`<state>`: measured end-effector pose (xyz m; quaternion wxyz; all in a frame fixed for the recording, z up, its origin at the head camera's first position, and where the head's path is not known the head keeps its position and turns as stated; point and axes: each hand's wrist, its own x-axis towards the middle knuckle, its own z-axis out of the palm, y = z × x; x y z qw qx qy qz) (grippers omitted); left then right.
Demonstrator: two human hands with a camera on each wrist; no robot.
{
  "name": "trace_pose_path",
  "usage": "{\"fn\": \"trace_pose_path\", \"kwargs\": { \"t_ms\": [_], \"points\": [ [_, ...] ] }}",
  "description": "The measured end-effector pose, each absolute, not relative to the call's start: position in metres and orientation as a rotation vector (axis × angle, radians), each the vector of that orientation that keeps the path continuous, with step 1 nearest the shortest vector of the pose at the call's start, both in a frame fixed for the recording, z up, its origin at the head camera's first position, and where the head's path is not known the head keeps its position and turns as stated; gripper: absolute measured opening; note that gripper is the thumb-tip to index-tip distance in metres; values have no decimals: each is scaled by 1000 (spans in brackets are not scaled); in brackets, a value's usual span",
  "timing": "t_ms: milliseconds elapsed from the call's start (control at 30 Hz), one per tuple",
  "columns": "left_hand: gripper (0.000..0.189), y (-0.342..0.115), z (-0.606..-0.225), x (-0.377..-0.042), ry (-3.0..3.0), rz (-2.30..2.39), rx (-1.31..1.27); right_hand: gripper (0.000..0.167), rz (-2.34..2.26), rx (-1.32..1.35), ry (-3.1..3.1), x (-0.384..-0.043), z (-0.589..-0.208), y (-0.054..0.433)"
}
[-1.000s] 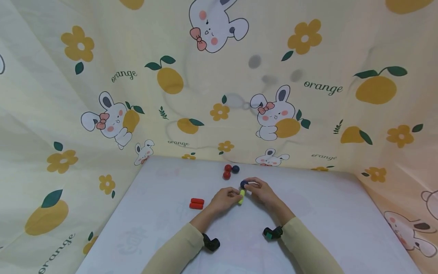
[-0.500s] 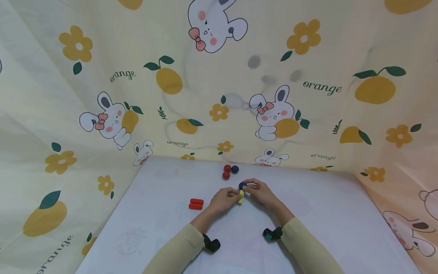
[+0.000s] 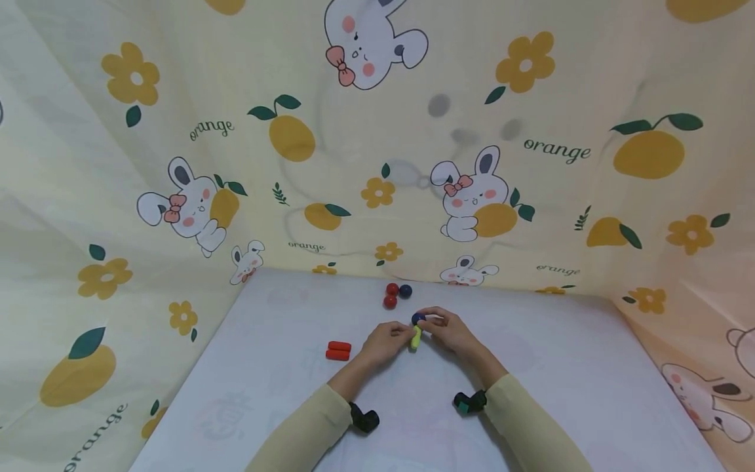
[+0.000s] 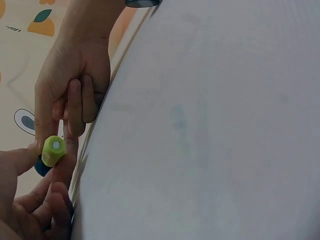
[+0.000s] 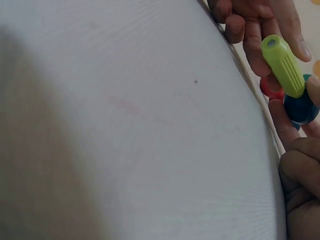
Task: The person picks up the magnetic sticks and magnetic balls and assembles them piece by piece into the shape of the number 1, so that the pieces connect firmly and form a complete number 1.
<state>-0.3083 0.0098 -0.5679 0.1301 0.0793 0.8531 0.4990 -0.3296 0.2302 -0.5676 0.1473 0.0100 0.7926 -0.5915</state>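
Note:
Near the middle of the table, my left hand pinches a yellow-green ridged rod between thumb and fingers. My right hand holds a dark blue ball at the rod's far end. In the right wrist view the ball sits right against the end of the rod, whose other end shows a small silvery disc. That disc faces the camera in the left wrist view, where the rod hides most of the ball.
Two red rods lie side by side to the left of my left hand. Beyond the hands, two red balls and another dark blue ball are grouped on the white table. A patterned cloth hangs behind.
The blue ball has come down a little from above the rod to meet its far end. My left fingers have shifted slightly up along the rod, which tilts a bit more.

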Motion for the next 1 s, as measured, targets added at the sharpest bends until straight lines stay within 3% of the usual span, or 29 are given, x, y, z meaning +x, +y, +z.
{"fn": "trace_pose_path", "kwargs": {
  "t_ms": [400, 1000],
  "points": [
    [22, 5, -566, -310, 2462, 1574, 278, 44, -1674, 13, 2333, -327, -567, 229],
    [12, -4, -534, -344, 2889, 1179, 151, 47, -1629, -53, 2361, -326, -565, 235]
  ]
}}
